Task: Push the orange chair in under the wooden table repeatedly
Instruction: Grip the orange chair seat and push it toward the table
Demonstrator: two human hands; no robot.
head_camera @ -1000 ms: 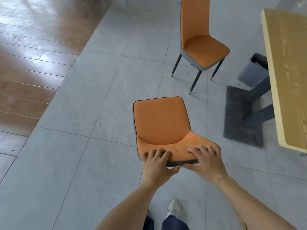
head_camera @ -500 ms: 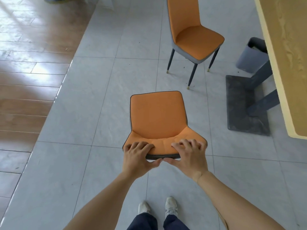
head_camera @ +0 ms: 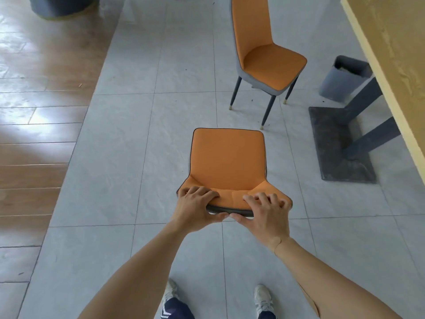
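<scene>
Grey tile floor (head_camera: pixel 128 157) runs up the middle, and wood planks (head_camera: pixel 34 125) on the left catch bright glare. A second chair (head_camera: pixel 264 58) stands ahead on dark legs. Right of it, a grey bin (head_camera: pixel 342 79) sits by a dark mat (head_camera: pixel 331 143).

A second orange chair (head_camera: pixel 266 58) stands on the grey tiled floor (head_camera: pixel 128 134), facing right. A grey waste bin (head_camera: pixel 343 79) sits near it, further right. Wood-plank flooring (head_camera: pixel 39 111) runs along the tiles' left edge.
</scene>
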